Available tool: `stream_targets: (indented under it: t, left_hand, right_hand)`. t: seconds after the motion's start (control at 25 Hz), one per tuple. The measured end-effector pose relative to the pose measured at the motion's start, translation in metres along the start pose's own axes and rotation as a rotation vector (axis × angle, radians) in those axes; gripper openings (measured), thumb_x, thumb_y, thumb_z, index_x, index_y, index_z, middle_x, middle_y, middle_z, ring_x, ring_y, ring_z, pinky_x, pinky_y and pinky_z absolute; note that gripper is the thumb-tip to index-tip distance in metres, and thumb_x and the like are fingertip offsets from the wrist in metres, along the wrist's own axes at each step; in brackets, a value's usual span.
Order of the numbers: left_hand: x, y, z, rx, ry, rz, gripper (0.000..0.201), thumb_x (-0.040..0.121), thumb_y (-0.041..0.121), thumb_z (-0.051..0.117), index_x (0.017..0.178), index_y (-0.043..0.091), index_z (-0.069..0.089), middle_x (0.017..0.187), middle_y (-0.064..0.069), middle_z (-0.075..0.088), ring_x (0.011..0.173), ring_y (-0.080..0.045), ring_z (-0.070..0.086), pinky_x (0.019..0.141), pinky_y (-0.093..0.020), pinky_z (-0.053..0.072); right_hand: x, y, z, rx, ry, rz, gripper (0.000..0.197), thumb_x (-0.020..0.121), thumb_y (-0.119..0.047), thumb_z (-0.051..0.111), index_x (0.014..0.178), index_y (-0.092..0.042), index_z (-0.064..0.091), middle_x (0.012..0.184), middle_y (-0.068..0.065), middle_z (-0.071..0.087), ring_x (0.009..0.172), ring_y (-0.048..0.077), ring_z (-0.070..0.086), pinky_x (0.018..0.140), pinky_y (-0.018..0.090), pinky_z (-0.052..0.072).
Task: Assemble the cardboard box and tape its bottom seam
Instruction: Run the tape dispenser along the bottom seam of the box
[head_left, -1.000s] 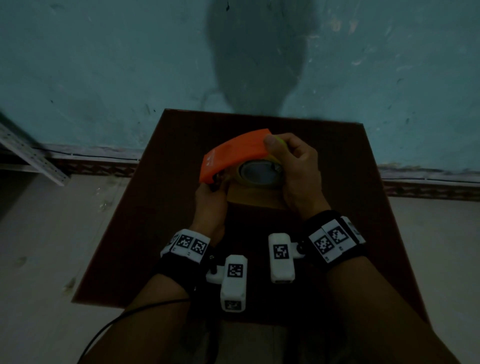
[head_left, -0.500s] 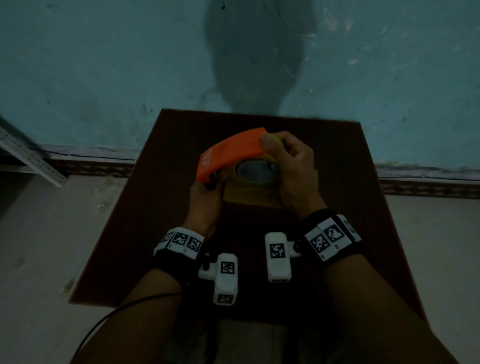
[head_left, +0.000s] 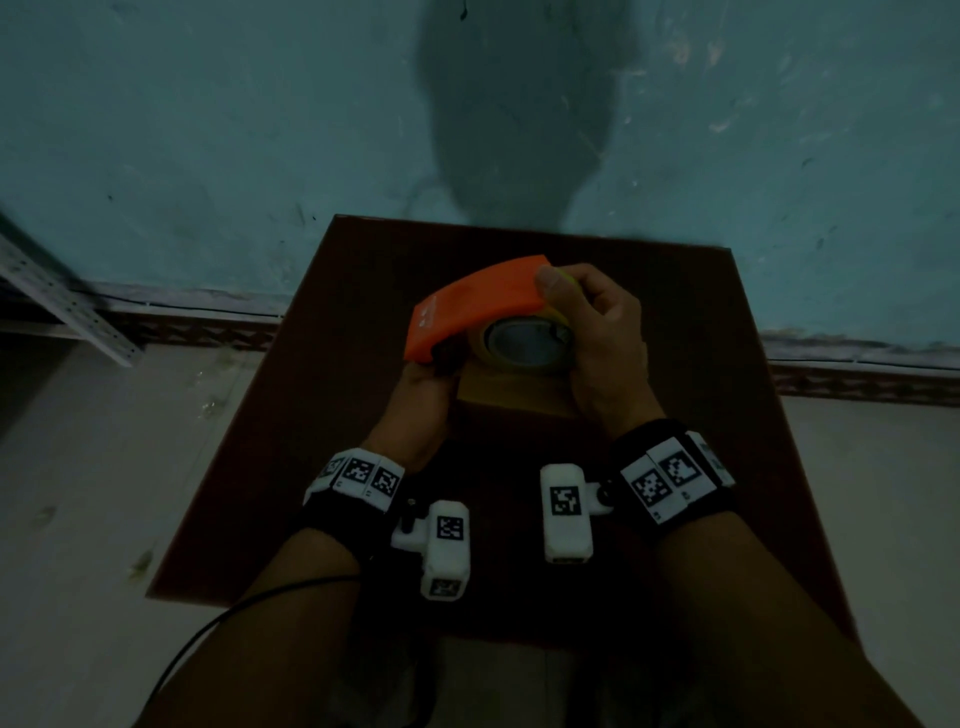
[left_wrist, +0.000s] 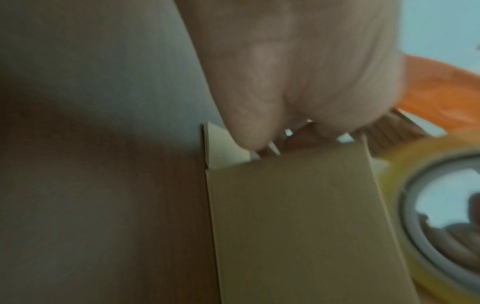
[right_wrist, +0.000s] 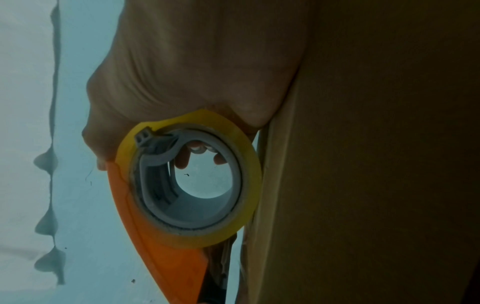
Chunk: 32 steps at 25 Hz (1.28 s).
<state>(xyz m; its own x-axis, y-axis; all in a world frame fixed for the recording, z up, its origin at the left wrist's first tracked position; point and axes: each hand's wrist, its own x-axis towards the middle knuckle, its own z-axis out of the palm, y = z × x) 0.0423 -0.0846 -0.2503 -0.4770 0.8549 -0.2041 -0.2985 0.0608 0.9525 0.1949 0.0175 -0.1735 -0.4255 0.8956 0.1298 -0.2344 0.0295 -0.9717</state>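
A small brown cardboard box (head_left: 511, 392) stands on a dark brown table (head_left: 311, 467). On top of it rests an orange tape dispenser (head_left: 467, 306) carrying a yellow tape roll (head_left: 524, 343). My right hand (head_left: 597, 332) grips the dispenser's rear, thumb on the orange cover; the right wrist view shows the roll (right_wrist: 252, 170) against the box (right_wrist: 363, 164). My left hand (head_left: 421, 395) holds the box's left end below the dispenser's front. In the left wrist view its fingertips (left_wrist: 249, 131) sit on the top edge of the box (left_wrist: 298, 216), beside the dispenser (left_wrist: 441, 92). The seam is hidden.
The table stands against a teal wall (head_left: 208, 130), with its far edge close behind the box. A perforated metal rail (head_left: 52, 301) leans at the left. A black cable (head_left: 208, 634) trails from my left forearm. Pale floor lies on both sides of the table.
Very little: the dispenser stays on the box in the same grip, and my left wrist has drifted slightly left and forward.
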Motion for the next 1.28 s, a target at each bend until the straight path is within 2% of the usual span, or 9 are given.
stream_targets:
  t: [0.08, 0.16, 0.28, 0.4, 0.6, 0.76, 0.88, 0.96, 1.28]
  left_hand:
    - [-0.001, 0.001, -0.007, -0.086, -0.096, -0.079, 0.049, 0.063, -0.009, 0.056, 0.110, 0.002, 0.064, 0.104, -0.024, 0.066, 0.091, -0.040, 0.066, 0.072, -0.043, 0.054]
    - [-0.007, 0.005, -0.006, -0.127, -0.221, -0.098, 0.064, 0.053, -0.008, 0.055, 0.113, 0.011, 0.063, 0.100, -0.014, 0.068, 0.084, -0.031, 0.067, 0.065, -0.036, 0.052]
    - [-0.013, 0.006, 0.003, -0.018, -0.289, -0.024, 0.077, 0.070, -0.004, 0.069, 0.134, 0.036, 0.050, 0.127, 0.005, 0.067, 0.108, -0.008, 0.073, 0.089, -0.029, 0.060]
    - [-0.014, 0.005, 0.014, 0.270, -0.213, 0.130, 0.087, 0.075, 0.011, 0.090, 0.137, 0.044, 0.039, 0.142, 0.014, 0.055, 0.126, 0.004, 0.061, 0.110, -0.028, 0.051]
    - [-0.011, 0.005, 0.016, 0.297, -0.143, 0.174, 0.078, 0.080, 0.005, 0.089, 0.139, 0.033, 0.046, 0.135, 0.013, 0.061, 0.117, 0.014, 0.064, 0.091, -0.010, 0.052]
    - [-0.010, 0.011, 0.020, 0.250, -0.149, 0.177, 0.062, 0.082, -0.006, 0.084, 0.133, 0.018, 0.058, 0.127, 0.003, 0.070, 0.112, 0.003, 0.071, 0.087, -0.015, 0.057]
    - [-0.007, 0.011, 0.018, 0.197, -0.194, 0.180, 0.077, 0.082, -0.009, 0.083, 0.149, 0.014, 0.051, 0.137, -0.010, 0.069, 0.125, -0.018, 0.069, 0.094, -0.035, 0.061]
    - [-0.005, 0.011, 0.017, 0.204, -0.201, 0.180, 0.087, 0.081, -0.005, 0.085, 0.155, 0.017, 0.045, 0.143, -0.009, 0.065, 0.130, -0.021, 0.066, 0.097, -0.041, 0.061]
    - [-0.007, 0.013, 0.016, 0.242, -0.219, 0.186, 0.084, 0.083, -0.002, 0.083, 0.154, 0.023, 0.046, 0.141, 0.000, 0.065, 0.126, -0.010, 0.067, 0.090, -0.029, 0.061]
  right_hand:
    - [0.000, 0.000, 0.000, -0.003, -0.008, 0.002, 0.013, 0.100, -0.016, 0.071, 0.105, -0.003, 0.072, 0.087, 0.000, 0.076, 0.080, 0.012, 0.075, 0.072, 0.025, 0.059]
    - [0.000, 0.000, -0.001, 0.000, -0.010, 0.002, 0.011, 0.101, -0.015, 0.071, 0.104, -0.004, 0.072, 0.086, 0.000, 0.076, 0.079, 0.012, 0.075, 0.072, 0.026, 0.059]
    - [0.000, 0.000, 0.000, -0.012, -0.025, -0.008, 0.010, 0.101, -0.015, 0.070, 0.101, -0.005, 0.072, 0.086, 0.001, 0.075, 0.078, 0.012, 0.074, 0.071, 0.026, 0.059]
    - [0.000, -0.001, 0.000, -0.026, -0.039, 0.003, 0.012, 0.102, -0.016, 0.069, 0.097, -0.005, 0.070, 0.084, 0.004, 0.072, 0.076, 0.012, 0.072, 0.069, 0.026, 0.058]
    - [0.000, -0.001, -0.003, -0.050, -0.083, 0.009, 0.019, 0.101, -0.018, 0.069, 0.083, -0.014, 0.067, 0.076, -0.001, 0.068, 0.071, 0.013, 0.067, 0.068, 0.029, 0.056]
    - [0.002, -0.014, -0.016, -0.005, -0.047, 0.017, 0.031, 0.094, -0.019, 0.071, 0.064, -0.025, 0.064, 0.063, -0.009, 0.061, 0.059, 0.007, 0.059, 0.062, 0.025, 0.050]
    - [0.002, -0.027, -0.036, -0.098, -0.090, 0.020, 0.028, 0.087, -0.028, 0.078, 0.065, -0.021, 0.062, 0.062, -0.009, 0.060, 0.059, 0.007, 0.058, 0.060, 0.022, 0.049]
    - [0.000, -0.030, -0.044, -0.136, -0.141, 0.030, 0.028, 0.081, -0.036, 0.080, 0.068, -0.019, 0.063, 0.064, -0.008, 0.062, 0.060, 0.007, 0.060, 0.060, 0.021, 0.050]
    - [0.002, -0.035, -0.057, -0.195, -0.150, 0.026, 0.032, 0.075, -0.042, 0.081, 0.067, -0.017, 0.062, 0.061, -0.007, 0.062, 0.056, 0.009, 0.059, 0.058, 0.022, 0.049]
